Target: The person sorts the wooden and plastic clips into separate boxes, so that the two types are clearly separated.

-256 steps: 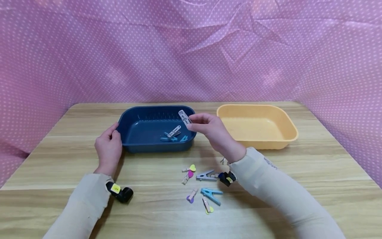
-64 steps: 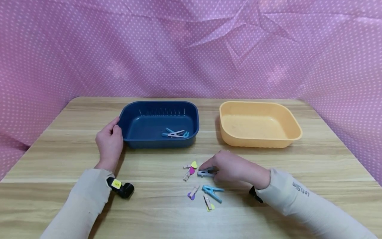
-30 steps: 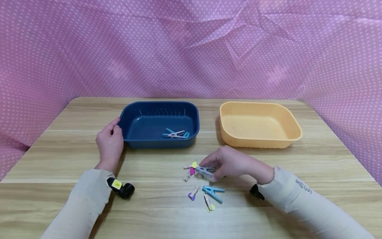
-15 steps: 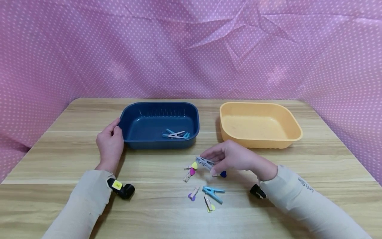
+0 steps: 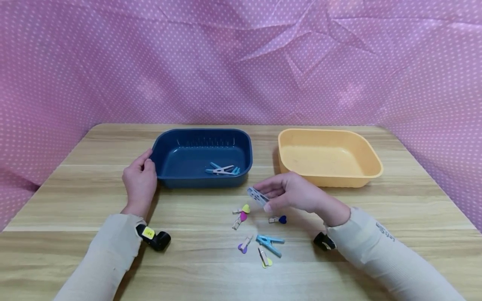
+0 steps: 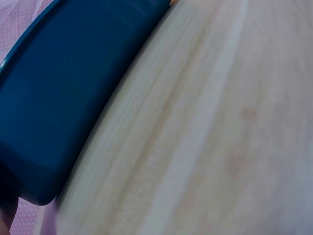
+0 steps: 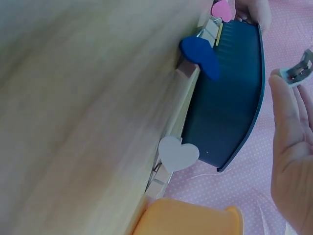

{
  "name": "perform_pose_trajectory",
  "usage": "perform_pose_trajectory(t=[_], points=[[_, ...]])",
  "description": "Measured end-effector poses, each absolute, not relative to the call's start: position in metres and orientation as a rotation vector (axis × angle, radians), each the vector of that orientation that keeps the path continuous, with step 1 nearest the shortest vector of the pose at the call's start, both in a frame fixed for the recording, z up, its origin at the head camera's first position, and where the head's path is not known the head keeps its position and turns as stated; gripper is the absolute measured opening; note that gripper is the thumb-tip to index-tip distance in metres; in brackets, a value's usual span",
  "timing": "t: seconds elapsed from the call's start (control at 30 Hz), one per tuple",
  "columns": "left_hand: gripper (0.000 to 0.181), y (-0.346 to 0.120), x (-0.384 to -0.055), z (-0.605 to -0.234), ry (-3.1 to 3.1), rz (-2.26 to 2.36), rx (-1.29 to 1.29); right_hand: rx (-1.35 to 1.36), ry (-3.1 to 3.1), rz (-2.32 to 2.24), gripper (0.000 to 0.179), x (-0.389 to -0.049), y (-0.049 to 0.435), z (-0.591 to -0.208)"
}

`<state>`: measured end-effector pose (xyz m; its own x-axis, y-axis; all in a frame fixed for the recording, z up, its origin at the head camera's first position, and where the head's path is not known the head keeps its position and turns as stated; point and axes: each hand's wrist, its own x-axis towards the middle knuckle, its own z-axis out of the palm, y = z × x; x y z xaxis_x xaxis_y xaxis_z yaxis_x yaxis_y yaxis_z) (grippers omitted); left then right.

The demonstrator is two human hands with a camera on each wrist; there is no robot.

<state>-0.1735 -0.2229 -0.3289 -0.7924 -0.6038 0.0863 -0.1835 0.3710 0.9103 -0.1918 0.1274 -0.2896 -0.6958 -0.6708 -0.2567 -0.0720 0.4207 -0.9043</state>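
My left hand [image 5: 139, 184] grips the left rim of a dark blue basin [image 5: 203, 182]; in the left wrist view that basin [image 6: 73, 88] hides most of the hand. Inside it lie several clothespins, with a pale one [image 5: 223, 169] on top of light blue ones [image 5: 235, 171]. Between thumb and fingers, my right hand [image 5: 301, 194] pinches a grey plastic clothespin [image 5: 257, 196], held above the table just in front of the blue basin's right corner. The right wrist view shows the same clothespin [image 7: 298, 71] at the fingertips.
A yellow basin [image 5: 331, 181] stands at right. On the table lie a light blue clothespin [image 5: 269, 243] and small wooden pegs with hearts: yellow [image 5: 246, 208], magenta [image 5: 243, 216], purple [image 5: 242, 248], another yellow [image 5: 267, 263], dark blue [image 5: 282, 219]. A white heart peg [image 7: 178, 154] shows in the right wrist view.
A pale clothespin held earlier has gone into the blue basin. My right hand has since lifted the grey clothespin off the table, uncovering the dark blue heart peg. The left hand stays put.
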Motion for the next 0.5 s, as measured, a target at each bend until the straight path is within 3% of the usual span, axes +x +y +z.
perform_pose_trajectory(t=[0.5], points=[[0.038, -0.2235, -0.1746, -0.3294, -2.223, -1.394, 0.691, -0.51, 2.103, -1.437, 0.05, -0.1959, 0.1208, -0.2841]])
